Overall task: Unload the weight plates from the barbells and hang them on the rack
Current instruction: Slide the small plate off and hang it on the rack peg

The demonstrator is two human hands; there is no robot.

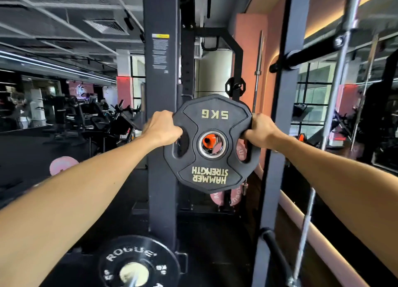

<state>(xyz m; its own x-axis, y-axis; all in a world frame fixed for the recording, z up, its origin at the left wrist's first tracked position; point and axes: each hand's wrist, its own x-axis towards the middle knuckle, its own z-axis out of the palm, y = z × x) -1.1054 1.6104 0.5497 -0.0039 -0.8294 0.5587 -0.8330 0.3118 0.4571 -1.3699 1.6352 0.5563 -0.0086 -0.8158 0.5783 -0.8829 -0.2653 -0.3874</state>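
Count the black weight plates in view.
3: the 5 kg plate gripped by both hands, a small plate hanging on the rack behind, a Rogue plate bottom. Others may be hidden.

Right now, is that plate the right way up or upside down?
Upside down: the plate shows its 5KG and HAMMER STRENGTH lettering inverted, 5KG at the top.

A black weight plate (212, 143), held upside down, carries pale gold lettering that reads "5KG" along one edge and "HAMMER STRENGTH" along the opposite edge. A second black plate (137, 263) at the bottom of the view shows "ROGUE" in white letters around its hub, and pink plates (233, 197) behind the held plate show parts of the same word. A label (160, 53) of small print on the dark rack upright (161, 114) is too fine to read.
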